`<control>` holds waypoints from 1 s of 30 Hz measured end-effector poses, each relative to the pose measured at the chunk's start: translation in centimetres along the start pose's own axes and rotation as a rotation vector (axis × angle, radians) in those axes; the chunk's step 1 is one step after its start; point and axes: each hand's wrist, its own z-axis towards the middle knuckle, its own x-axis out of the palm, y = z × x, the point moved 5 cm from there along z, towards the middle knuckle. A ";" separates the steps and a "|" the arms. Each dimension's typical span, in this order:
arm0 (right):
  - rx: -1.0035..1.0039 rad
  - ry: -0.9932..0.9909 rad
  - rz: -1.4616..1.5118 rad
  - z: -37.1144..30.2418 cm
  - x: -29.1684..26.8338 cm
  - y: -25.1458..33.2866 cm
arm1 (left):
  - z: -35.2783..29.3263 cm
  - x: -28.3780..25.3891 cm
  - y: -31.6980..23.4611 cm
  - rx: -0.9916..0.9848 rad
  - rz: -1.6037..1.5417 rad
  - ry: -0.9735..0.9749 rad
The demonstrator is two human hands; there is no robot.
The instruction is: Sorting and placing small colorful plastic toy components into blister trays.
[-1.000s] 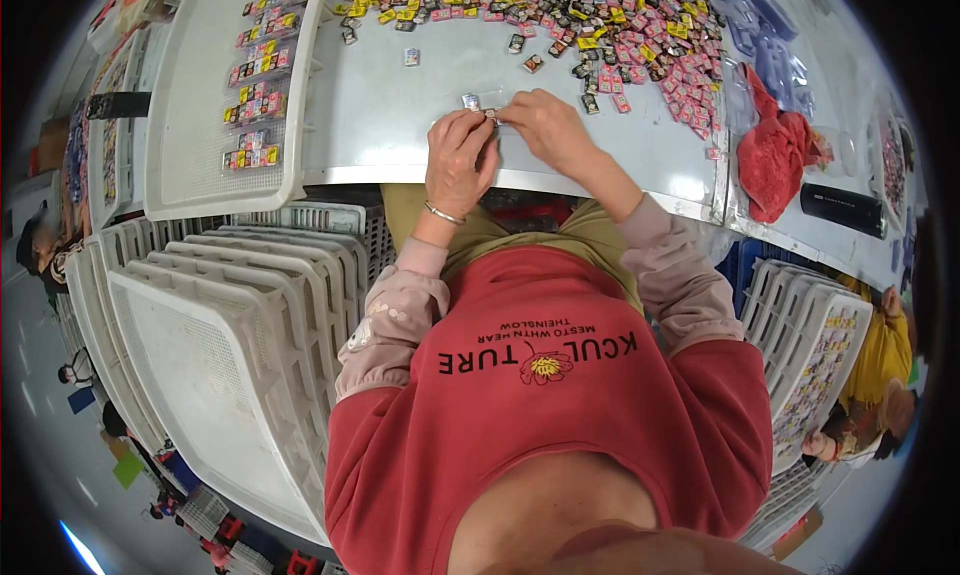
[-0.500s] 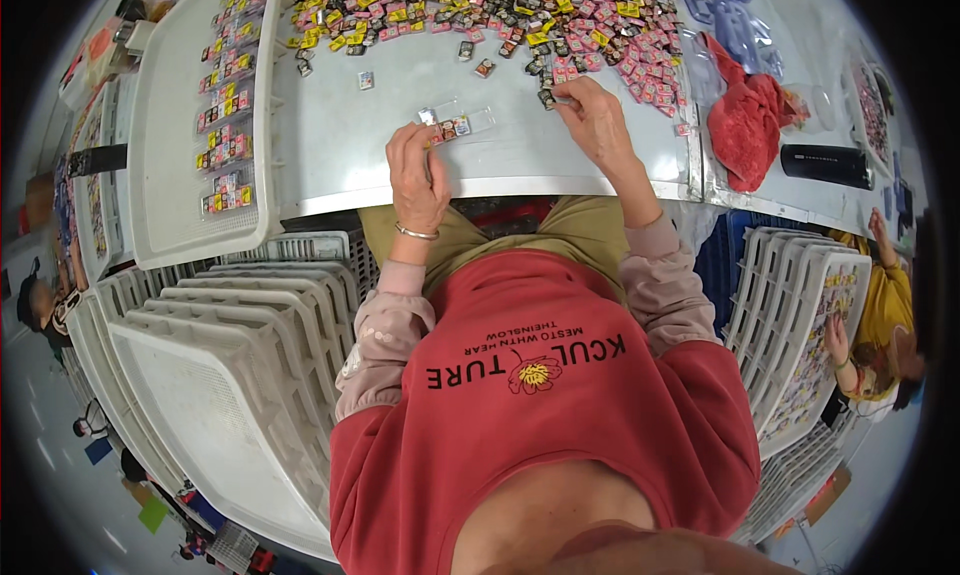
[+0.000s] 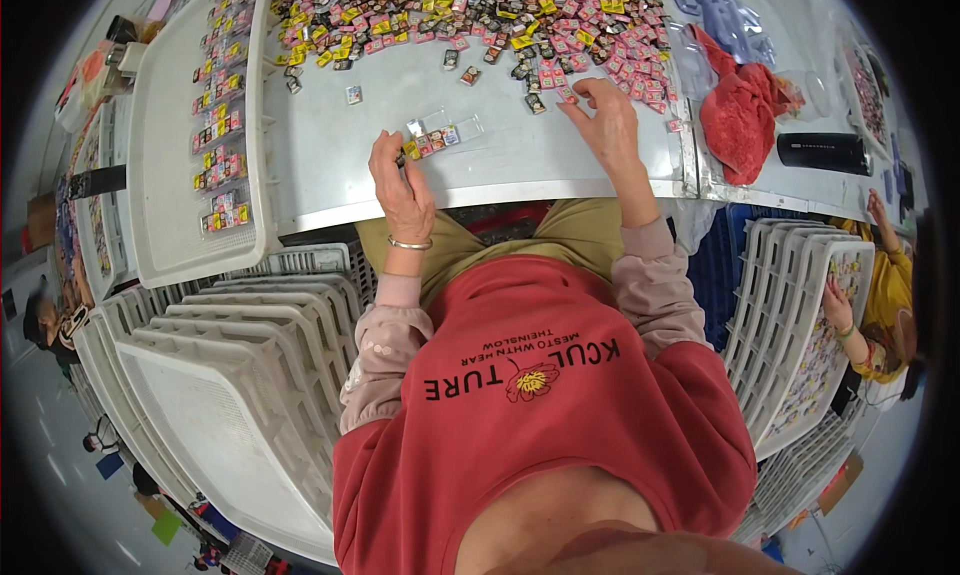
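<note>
We log the clear plastic case (image 3: 466,125) on the bench (image 3: 325,160), long axis slanting rightward and away, nearer the left hand (image 3: 405,197), whose grip we cannot tell. The right hand (image 3: 612,131) has fingertips at a pink tile (image 3: 567,94); grasp unclear.

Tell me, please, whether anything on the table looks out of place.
Slightly: the red cloth lies crumpled near the black cylinder, which looks untidy, and a pale block sits alone, apart from the loose pile. Nothing looks clearly damaged.
</note>
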 end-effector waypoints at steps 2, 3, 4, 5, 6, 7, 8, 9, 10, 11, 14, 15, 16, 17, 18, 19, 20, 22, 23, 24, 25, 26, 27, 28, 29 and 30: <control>0.040 0.027 0.056 0.1 0.7 0.0 | 0.2 -0.3 0.2 0.001 -0.007 -0.012; 0.080 0.055 0.107 0.1 1.0 -0.2 | 0.3 -0.5 0.2 0.000 -0.017 -0.025; 0.078 0.055 0.107 0.1 0.9 -0.2 | 0.3 -0.9 0.2 -0.001 -0.017 -0.026; 0.111 0.065 0.216 0.1 0.8 -0.3 | 0.3 -1.5 0.3 -0.014 -0.022 -0.023; 0.143 0.076 0.325 0.2 0.6 -0.3 | 0.3 -2.0 0.3 -0.027 -0.028 -0.021; 0.139 0.076 0.325 0.3 0.3 -0.1 | 0.2 -2.3 0.1 -0.027 -0.029 -0.025; 0.105 0.095 0.366 0.2 -0.2 0.3 | 0.2 -2.7 0.0 -0.030 0.001 -0.045; 0.070 0.113 0.409 0.3 -0.6 1.0 | 0.3 -3.2 -0.2 -0.032 0.033 -0.066; 0.066 0.114 0.411 0.4 -0.9 1.4 | 0.4 -3.5 -0.5 -0.032 0.035 -0.071; 0.045 0.137 0.455 0.5 -1.1 1.9 | 0.6 -3.5 -1.0 -0.021 0.033 -0.057; 0.006 0.239 0.596 1.3 -1.5 4.5 | 1.8 -2.9 -2.6 -0.068 -0.094 0.004; -0.006 0.312 0.684 1.6 -1.3 5.5 | 2.2 -2.2 -2.9 -0.121 -0.229 0.057; -0.015 0.320 0.690 1.8 -1.1 6.2 | 2.4 -1.5 -3.4 -0.124 -0.222 0.046; 0.015 0.401 0.848 1.9 -0.5 6.9 | 2.5 -0.3 -3.4 -0.232 -0.386 0.104; 0.048 0.483 1.002 2.0 0.0 7.6 | 2.6 0.7 -3.2 -0.337 -0.553 0.163; 0.040 0.493 1.006 2.2 0.2 8.2 | 2.7 0.7 -3.0 -0.340 -0.548 0.151; 0.089 0.543 1.090 2.1 0.7 8.8 | 2.9 0.6 -2.7 -0.363 -0.569 0.137; 0.141 0.597 1.173 2.2 1.4 9.0 | 3.1 0.4 -1.8 -0.388 -0.590 0.121; 0.139 0.609 1.183 2.5 1.9 8.7 | 3.2 -0.5 -1.0 -0.346 -0.527 0.077; 0.141 0.620 1.193 2.7 2.2 8.4 | 3.2 -1.5 -0.3 -0.307 -0.465 0.037; 0.141 0.631 1.198 2.9 2.3 8.4 | 3.2 -2.4 0.6 -0.314 -0.457 0.031; 0.137 0.623 1.175 3.3 2.3 8.3 | 3.2 -3.8 1.6 -0.307 -0.398 -0.031; 0.132 0.612 1.151 3.7 2.2 8.2 | 3.2 -4.9 2.1 -0.299 -0.342 -0.091; 0.106 0.608 1.130 3.9 2.4 8.2 | 3.0 -5.6 2.4 -0.304 -0.337 -0.093; 0.109 0.612 1.132 3.9 2.9 8.2 | 2.6 -6.2 2.6 -0.328 -0.256 -0.085; 0.138 0.617 1.119 3.7 3.7 8.3 | 2.3 -6.7 2.7 -0.353 -0.174 -0.081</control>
